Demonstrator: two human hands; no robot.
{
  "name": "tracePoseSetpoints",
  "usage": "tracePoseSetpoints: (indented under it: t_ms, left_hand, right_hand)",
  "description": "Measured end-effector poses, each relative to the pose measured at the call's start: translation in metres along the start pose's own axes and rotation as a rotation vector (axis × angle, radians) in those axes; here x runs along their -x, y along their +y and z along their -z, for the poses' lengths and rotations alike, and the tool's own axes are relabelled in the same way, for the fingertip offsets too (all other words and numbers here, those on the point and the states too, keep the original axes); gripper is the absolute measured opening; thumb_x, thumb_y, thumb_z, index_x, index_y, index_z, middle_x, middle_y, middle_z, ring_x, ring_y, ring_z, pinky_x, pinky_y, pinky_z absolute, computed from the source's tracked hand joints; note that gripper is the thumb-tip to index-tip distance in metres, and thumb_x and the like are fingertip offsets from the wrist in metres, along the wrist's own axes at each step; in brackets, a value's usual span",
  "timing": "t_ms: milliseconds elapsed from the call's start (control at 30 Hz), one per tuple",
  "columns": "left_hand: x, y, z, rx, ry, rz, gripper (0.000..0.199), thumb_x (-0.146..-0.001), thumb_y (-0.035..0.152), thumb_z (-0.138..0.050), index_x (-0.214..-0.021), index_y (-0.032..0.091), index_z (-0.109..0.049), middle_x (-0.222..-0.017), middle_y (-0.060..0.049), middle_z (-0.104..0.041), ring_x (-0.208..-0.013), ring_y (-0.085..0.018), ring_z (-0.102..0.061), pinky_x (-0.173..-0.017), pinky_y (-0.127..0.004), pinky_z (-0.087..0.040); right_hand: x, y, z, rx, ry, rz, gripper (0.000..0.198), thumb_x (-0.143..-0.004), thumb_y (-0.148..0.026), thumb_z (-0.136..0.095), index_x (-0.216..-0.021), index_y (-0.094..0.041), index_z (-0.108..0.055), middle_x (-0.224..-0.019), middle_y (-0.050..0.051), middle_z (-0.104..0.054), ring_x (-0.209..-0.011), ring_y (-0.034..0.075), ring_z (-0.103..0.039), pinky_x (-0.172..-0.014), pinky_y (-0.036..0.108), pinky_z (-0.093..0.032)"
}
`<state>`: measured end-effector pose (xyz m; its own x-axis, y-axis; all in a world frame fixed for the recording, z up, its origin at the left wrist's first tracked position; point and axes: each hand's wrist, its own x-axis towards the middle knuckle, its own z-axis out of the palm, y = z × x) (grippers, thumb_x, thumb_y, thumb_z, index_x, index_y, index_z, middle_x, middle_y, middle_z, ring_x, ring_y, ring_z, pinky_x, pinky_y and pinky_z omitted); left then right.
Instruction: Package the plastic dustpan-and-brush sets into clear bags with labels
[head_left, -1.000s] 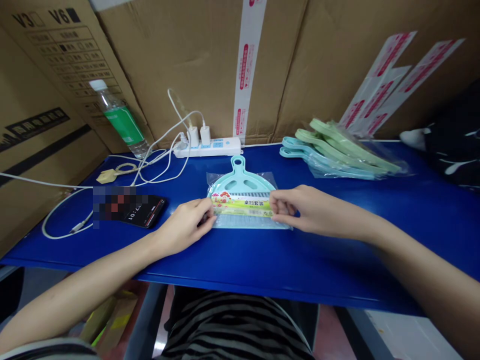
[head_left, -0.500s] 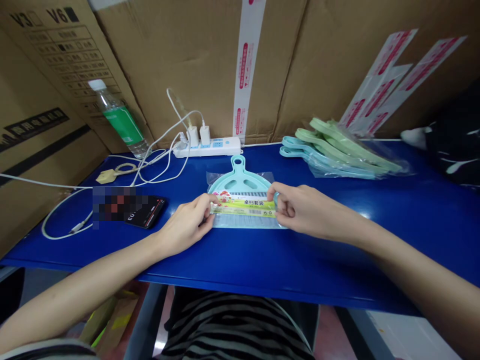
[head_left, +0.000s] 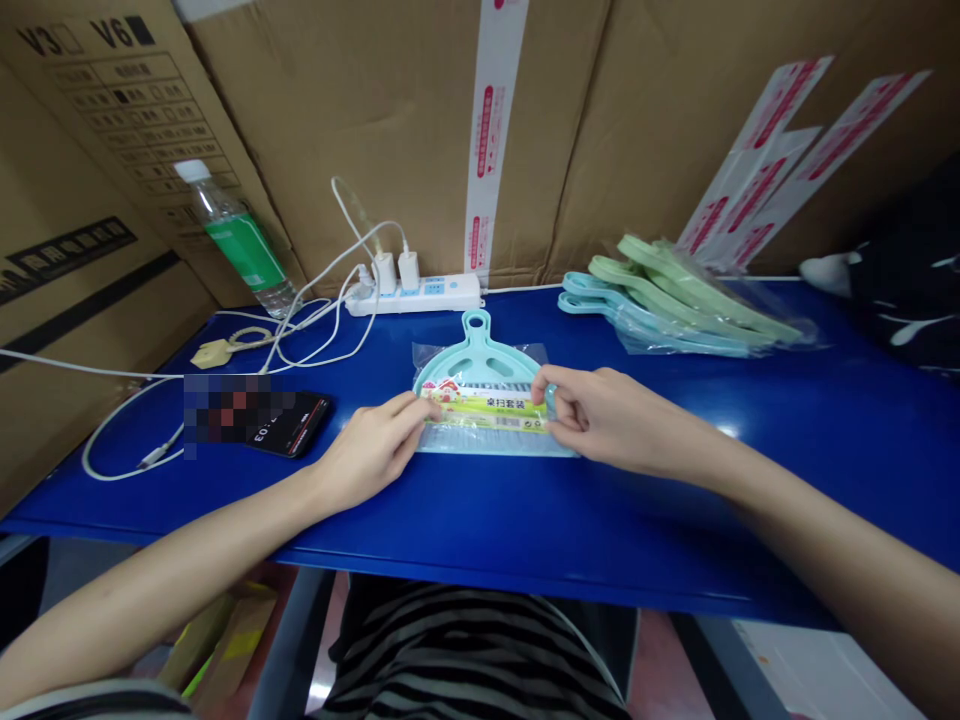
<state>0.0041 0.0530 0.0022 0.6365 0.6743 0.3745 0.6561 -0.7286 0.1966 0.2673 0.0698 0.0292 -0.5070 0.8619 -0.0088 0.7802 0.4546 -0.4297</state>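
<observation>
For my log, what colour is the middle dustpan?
The dustpan is pale turquoise, clearest in the head view.

The dustpan [head_left: 478, 363] is pale turquoise, the table [head_left: 480, 525] deep blue

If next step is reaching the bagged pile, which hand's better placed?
Right hand, probably: it's at the right end of the label, nearer the bagged pile. The left hand is farther off, at the left end.

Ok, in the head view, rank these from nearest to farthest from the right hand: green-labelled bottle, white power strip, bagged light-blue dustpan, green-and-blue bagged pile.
1. Bagged light-blue dustpan: in front, at the fingers of the right hand.
2. Green-and-blue bagged pile: farther back, toward the right.
3. White power strip: back, to the left.
4. Green-labelled bottle: far left, at the back.
</observation>
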Motion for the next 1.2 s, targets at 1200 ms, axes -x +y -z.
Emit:
tracePoseSetpoints:
  t_ms: [1200]
  left_hand:
    - [-0.009, 0.005, 0.000, -0.565, -0.172, -0.278, 0.043, -0.094, 0.007, -0.037, -0.131, 0.025, -0.049, -0.110, -0.007, -0.063, -0.099, -0.019, -0.058, -0.080, -0.032, -0.040]
  right_hand:
    - [-0.003, -0.005, -0.020, 0.654, 0.293, 0.609, 0.035, -0.087, -0.006, -0.048, -0.116, -0.020, -0.063, -0.080, 0.004, -0.065, -0.068, 0.018, -0.057, -0.064, 0.029, -0.041]
